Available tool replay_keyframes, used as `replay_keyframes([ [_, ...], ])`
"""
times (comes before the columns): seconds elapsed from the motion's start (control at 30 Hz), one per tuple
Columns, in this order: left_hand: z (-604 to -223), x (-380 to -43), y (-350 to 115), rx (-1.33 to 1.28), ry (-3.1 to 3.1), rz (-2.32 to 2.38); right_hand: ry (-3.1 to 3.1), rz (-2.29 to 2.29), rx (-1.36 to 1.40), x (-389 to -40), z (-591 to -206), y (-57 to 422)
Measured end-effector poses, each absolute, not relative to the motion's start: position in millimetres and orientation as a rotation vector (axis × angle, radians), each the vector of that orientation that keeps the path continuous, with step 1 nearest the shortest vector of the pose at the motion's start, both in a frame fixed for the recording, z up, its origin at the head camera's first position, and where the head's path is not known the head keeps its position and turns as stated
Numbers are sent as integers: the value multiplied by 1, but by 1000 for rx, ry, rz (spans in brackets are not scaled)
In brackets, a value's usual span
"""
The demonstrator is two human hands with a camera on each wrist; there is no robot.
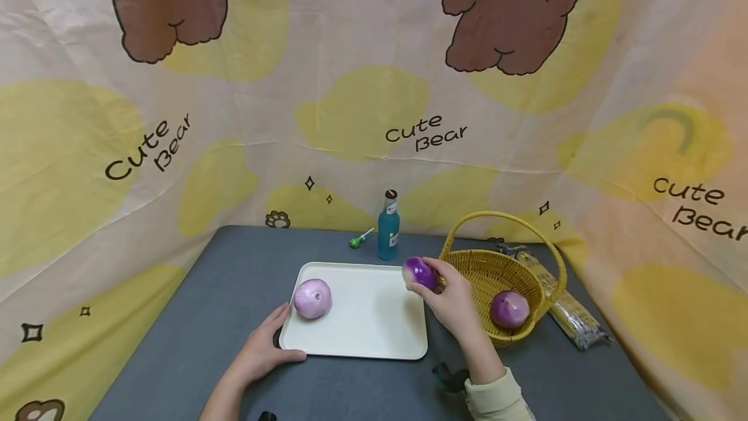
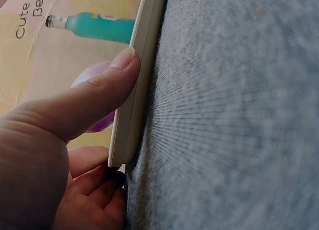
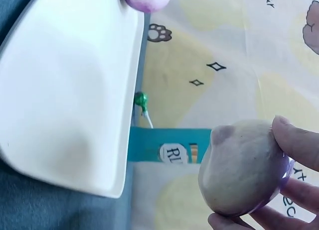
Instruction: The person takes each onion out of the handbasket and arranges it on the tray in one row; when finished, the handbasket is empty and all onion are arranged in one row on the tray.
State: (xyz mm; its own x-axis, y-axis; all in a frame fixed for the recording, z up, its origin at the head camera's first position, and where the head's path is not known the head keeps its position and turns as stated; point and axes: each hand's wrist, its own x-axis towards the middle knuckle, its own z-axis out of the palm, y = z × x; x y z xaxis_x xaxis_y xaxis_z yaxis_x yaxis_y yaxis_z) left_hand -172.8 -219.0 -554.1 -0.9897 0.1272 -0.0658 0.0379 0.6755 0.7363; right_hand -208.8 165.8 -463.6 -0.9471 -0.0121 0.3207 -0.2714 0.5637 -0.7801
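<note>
A white tray (image 1: 362,317) lies on the table, with a pale purple onion (image 1: 312,298) near its left end. My left hand (image 1: 263,346) grips the tray's near left corner: the thumb (image 2: 107,85) lies along the near edge, the fingers along the left side. Above the tray's right end, my right hand (image 1: 451,294) holds a glossy purple onion (image 1: 419,273) with a whitish base (image 3: 241,165), between thumb and fingers. Right of that hand stands a yellow wicker basket (image 1: 476,265), holding another purple onion (image 1: 510,309).
Behind the tray stand a blue bottle (image 1: 388,229) and a green lollipop (image 1: 356,241). A long clear-wrapped packet (image 1: 575,320) lies right of the basket. Near my right wrist is a dark object (image 1: 448,379). A patterned cloth (image 1: 350,115) hangs behind the table.
</note>
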Motion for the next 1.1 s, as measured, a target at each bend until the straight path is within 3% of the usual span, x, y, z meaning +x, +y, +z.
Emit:
replay_keyframes([
  [1.1, -554, -172, -219, 141, 2775, 1208, -2566, 1517, 353, -219, -481, 109],
])
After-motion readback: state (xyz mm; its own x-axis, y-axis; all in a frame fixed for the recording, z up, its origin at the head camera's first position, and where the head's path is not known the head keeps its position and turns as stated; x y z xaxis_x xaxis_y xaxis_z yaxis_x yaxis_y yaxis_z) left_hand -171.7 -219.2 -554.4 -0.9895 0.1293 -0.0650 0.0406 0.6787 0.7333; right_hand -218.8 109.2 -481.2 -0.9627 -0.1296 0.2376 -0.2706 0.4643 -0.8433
